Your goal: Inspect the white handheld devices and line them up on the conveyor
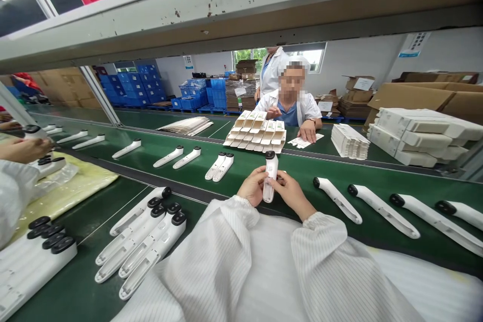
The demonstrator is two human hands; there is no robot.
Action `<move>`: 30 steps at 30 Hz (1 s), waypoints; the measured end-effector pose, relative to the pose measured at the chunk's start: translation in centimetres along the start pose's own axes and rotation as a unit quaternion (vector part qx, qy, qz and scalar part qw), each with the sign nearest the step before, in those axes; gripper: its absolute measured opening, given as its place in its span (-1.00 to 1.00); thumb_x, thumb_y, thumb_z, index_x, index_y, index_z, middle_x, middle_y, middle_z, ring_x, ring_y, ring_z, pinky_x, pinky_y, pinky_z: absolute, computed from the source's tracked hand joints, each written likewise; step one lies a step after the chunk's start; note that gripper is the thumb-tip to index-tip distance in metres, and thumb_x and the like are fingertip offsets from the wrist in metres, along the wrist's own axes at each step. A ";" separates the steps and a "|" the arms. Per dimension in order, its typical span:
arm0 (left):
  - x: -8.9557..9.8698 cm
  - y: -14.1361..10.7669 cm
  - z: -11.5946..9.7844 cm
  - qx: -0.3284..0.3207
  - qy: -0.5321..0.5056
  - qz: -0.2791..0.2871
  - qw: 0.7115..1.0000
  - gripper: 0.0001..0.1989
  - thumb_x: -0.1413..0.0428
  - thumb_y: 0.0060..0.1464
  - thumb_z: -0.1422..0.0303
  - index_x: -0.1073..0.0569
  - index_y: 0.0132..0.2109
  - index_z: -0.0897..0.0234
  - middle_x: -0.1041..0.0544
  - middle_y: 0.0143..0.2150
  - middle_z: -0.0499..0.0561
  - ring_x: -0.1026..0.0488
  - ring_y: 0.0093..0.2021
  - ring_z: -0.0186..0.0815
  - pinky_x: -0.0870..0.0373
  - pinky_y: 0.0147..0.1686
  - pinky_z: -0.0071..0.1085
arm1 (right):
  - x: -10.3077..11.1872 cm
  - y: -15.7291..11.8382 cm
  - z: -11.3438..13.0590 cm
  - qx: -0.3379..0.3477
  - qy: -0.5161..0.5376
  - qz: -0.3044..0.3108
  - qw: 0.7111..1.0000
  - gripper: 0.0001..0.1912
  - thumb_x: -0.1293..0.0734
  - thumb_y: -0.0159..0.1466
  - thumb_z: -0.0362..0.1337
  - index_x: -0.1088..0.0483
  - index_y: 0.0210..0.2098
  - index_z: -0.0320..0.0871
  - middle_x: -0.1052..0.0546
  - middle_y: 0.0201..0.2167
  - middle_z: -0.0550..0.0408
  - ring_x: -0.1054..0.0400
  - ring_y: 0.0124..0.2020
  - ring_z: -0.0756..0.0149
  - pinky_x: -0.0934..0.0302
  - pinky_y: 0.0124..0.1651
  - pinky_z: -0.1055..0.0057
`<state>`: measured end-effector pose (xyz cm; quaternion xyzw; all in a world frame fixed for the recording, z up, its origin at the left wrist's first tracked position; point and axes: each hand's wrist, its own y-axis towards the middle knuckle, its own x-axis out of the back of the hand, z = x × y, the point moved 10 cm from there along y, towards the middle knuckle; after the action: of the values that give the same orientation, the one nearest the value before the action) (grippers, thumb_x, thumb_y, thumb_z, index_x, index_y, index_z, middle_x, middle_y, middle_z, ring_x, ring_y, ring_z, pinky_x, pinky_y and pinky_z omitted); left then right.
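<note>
Upright in front of me is a white handheld device (270, 166) with a black head, shaped like an infrared thermometer. My left hand (252, 187) is closed around its left side. From the other side, my right hand (295, 193) grips it with the fingers on its lower front, partly covering it. Two similar devices (219, 167) lie side by side on the green belt to the left. Right of my hands, several more devices (337, 199) lie apart from each other, open hollows showing in their handles.
Several devices (143, 241) are grouped at my near left. Across the belt, a co-worker (289, 105) sits by stacked open white boxes (256, 133) and a bundle of flat cartons (350, 142). A metal shelf beam (226, 10) spans overhead. Another person's hand (26, 150) is at far left.
</note>
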<state>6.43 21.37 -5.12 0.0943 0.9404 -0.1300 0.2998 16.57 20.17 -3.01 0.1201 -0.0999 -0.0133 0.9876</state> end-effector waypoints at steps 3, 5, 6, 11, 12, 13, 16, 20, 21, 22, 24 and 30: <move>0.5 0.2 -0.1 0.002 0.053 -0.001 0.999 -0.80 -0.10 -0.02 0.43 -0.40 -0.18 0.28 -0.46 -0.36 0.00 -0.41 -0.36 -0.34 -0.36 -0.32 -0.42 | -1.0 -0.2 -1.0 -0.067 0.139 0.029 0.988 -0.61 -0.39 0.00 -0.07 -0.36 -0.22 -0.10 -0.48 -0.29 0.09 -0.38 -0.29 0.24 -0.29 -0.23 0.29; 1.8 0.6 -1.5 -0.030 0.168 -0.028 0.985 -0.81 -0.05 0.03 0.38 -0.42 -0.16 0.28 -0.47 -0.28 0.06 -0.43 -0.26 -0.27 -0.35 -0.24 -0.35 | -1.0 -0.4 -1.2 -0.091 0.183 0.035 0.978 -0.62 -0.40 -0.02 -0.09 -0.36 -0.24 -0.09 -0.48 -0.27 0.11 -0.37 -0.25 0.24 -0.29 -0.25 0.33; 2.7 0.7 -2.9 -0.066 0.255 -0.056 0.963 -0.79 -0.04 0.04 0.38 -0.42 -0.15 0.28 -0.47 -0.20 0.10 -0.42 -0.17 -0.22 -0.34 -0.18 -0.32 | -0.9 -0.5 -1.2 -0.098 0.193 0.036 0.976 -0.63 -0.40 -0.01 -0.10 -0.36 -0.24 -0.09 -0.48 -0.27 0.12 -0.36 -0.22 0.25 -0.28 -0.25 0.35; 6.3 0.3 -9.1 -0.157 0.691 -0.242 0.663 -0.58 -0.06 0.02 0.42 -0.33 0.07 0.34 -0.31 0.12 0.27 -0.16 0.17 0.01 -0.12 0.09 -0.12 | -0.4 -1.1 -0.8 -0.115 0.221 0.035 0.968 -0.63 -0.40 0.00 -0.09 -0.36 -0.25 -0.11 -0.48 -0.24 0.10 -0.34 -0.17 0.25 -0.25 -0.24 0.38; 6.8 0.4 -9.2 -0.130 0.733 -0.253 0.618 -0.57 -0.05 0.03 0.40 -0.31 0.09 0.36 -0.30 0.13 0.29 -0.15 0.17 0.03 -0.12 0.08 -0.08 | -0.5 -1.2 -0.6 -0.117 0.220 0.037 0.968 -0.63 -0.40 -0.01 -0.09 -0.36 -0.24 -0.11 -0.48 -0.23 0.10 -0.33 -0.18 0.25 -0.24 -0.25 0.39; 7.3 0.6 -9.0 -0.103 0.761 -0.255 0.588 -0.56 -0.04 0.04 0.38 -0.30 0.09 0.37 -0.30 0.12 0.30 -0.16 0.16 0.05 -0.13 0.05 -0.06 | -0.6 -1.3 -0.5 -0.120 0.219 0.042 0.967 -0.62 -0.40 -0.01 -0.09 -0.36 -0.24 -0.11 -0.48 -0.21 0.09 -0.33 -0.18 0.25 -0.24 -0.25 0.39; 7.4 1.1 -8.1 -0.069 0.784 -0.231 0.572 -0.55 -0.05 0.04 0.36 -0.28 0.10 0.36 -0.30 0.11 0.32 -0.17 0.16 0.07 -0.18 0.00 -0.09 | -0.9 -1.6 -0.2 -0.134 0.212 0.055 0.966 -0.63 -0.40 -0.02 -0.10 -0.37 -0.24 -0.11 -0.49 -0.20 0.07 -0.34 -0.18 0.25 -0.24 -0.25 0.38; 7.8 1.2 -7.9 -0.084 0.659 -0.231 0.711 -0.59 -0.04 -0.01 0.49 -0.33 0.04 0.37 -0.34 0.07 0.32 -0.14 0.18 0.06 -0.18 0.00 -0.17 | -1.3 -1.8 -0.7 -0.153 0.202 0.062 0.965 -0.71 -0.36 0.04 -0.09 -0.37 -0.30 -0.12 -0.52 -0.21 0.06 -0.37 -0.19 0.24 -0.25 -0.22 0.36; 8.1 1.3 -7.7 -0.082 0.577 -0.226 0.781 -0.61 -0.04 -0.02 0.49 -0.35 0.01 0.34 -0.36 0.05 0.29 -0.17 0.17 0.04 -0.19 -0.02 -0.20 | -1.3 -1.7 -1.0 -0.157 0.198 0.059 0.966 -0.73 -0.33 0.07 -0.08 -0.36 -0.32 -0.12 -0.53 -0.22 0.06 -0.39 -0.20 0.24 -0.26 -0.22 0.35; 8.3 1.4 -7.2 -0.072 0.484 -0.211 0.846 -0.64 -0.04 -0.02 0.48 -0.36 -0.02 0.32 -0.39 0.02 0.26 -0.22 0.14 0.02 -0.23 -0.07 -0.24 | -1.3 -1.6 -1.4 -0.162 0.194 0.054 0.966 -0.75 -0.31 0.10 -0.09 -0.35 -0.32 -0.12 -0.53 -0.22 0.06 -0.40 -0.22 0.25 -0.26 -0.22 0.35; 7.6 1.5 -6.0 -0.043 0.334 -0.157 0.928 -0.71 -0.02 0.01 0.40 -0.39 -0.07 0.30 -0.44 -0.06 0.21 -0.36 0.00 -0.06 -0.30 -0.20 -0.30 | -0.8 -1.3 -2.2 -0.174 0.177 0.033 0.968 -0.79 -0.26 0.15 -0.12 -0.32 -0.31 -0.12 -0.53 -0.25 0.05 -0.43 -0.28 0.26 -0.27 -0.24 0.35; 2.4 0.3 -3.5 -0.023 0.078 0.037 0.996 -0.71 -0.02 -0.19 0.52 -0.38 -0.22 0.29 -0.44 -0.28 0.01 -0.39 -0.38 -0.37 -0.34 -0.42 -0.44 | 2.5 -0.4 -3.2 -0.170 -0.142 -0.032 0.975 -0.78 -0.14 0.21 -0.14 -0.27 -0.26 -0.13 -0.51 -0.33 0.04 -0.41 -0.34 0.23 -0.21 -0.27 0.34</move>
<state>2.76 22.95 -3.86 0.1317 0.9594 -0.0896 0.2326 19.68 20.38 -5.62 -0.0495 -0.2312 -0.0788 0.9685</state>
